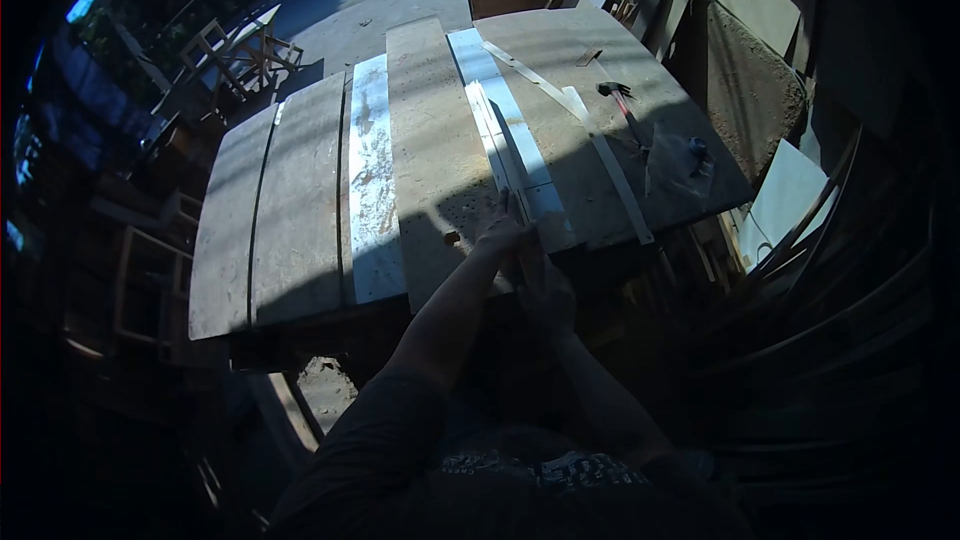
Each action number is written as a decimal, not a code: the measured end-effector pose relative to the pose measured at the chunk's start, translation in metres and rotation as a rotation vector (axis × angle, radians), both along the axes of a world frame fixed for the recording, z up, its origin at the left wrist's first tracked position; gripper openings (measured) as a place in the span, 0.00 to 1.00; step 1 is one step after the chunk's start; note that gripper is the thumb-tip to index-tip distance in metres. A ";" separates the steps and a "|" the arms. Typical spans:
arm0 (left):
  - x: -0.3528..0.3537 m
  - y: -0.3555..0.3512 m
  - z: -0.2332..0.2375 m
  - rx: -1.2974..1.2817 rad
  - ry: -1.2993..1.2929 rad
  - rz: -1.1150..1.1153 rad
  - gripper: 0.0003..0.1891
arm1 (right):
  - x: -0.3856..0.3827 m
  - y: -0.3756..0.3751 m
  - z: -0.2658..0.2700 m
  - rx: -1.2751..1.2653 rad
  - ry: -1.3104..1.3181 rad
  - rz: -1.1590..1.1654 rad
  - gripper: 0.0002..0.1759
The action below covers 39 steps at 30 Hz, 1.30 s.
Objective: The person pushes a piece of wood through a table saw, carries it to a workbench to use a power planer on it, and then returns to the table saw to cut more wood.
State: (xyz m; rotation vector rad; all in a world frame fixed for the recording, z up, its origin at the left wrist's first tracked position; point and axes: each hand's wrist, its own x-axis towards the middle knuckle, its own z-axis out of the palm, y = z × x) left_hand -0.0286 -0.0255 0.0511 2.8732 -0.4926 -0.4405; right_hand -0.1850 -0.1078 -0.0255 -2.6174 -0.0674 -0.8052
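Note:
A bundle of long, narrow white wooden strips (pixel 492 140) lies lengthwise over the near middle of the workbench, its near end at my hands. My left hand (pixel 500 232) is closed around the strips close to the bench's front edge. Just behind and to the right, in deep shadow, my right hand (pixel 547 292) is closed at their near end; its fingers are partly hidden. Beneath and beside the bundle runs a pale white board (pixel 505 100) set in the bench top.
On the right of the wooden workbench (pixel 300 170) lie a hammer (pixel 625 110), a hinged folding rule (pixel 622 185) and a clear plastic bag (pixel 680 165). Boards and panels (pixel 750 50) lean at the right. A wooden frame stand (pixel 235 55) is at the far left.

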 end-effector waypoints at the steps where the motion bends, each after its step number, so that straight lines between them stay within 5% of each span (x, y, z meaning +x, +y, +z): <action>1: 0.000 0.000 0.001 0.016 -0.006 -0.010 0.47 | 0.003 0.000 -0.001 0.002 0.019 -0.024 0.36; 10: 0.007 0.002 -0.008 -0.009 -0.016 -0.004 0.47 | 0.003 0.005 0.009 0.342 0.144 -0.114 0.37; 25: 0.025 0.003 -0.020 0.056 -0.062 -0.027 0.50 | 0.010 0.006 0.016 0.494 0.119 -0.093 0.34; 39: 0.031 0.001 -0.011 0.056 -0.032 -0.008 0.49 | 0.022 0.003 0.006 0.380 0.061 -0.074 0.29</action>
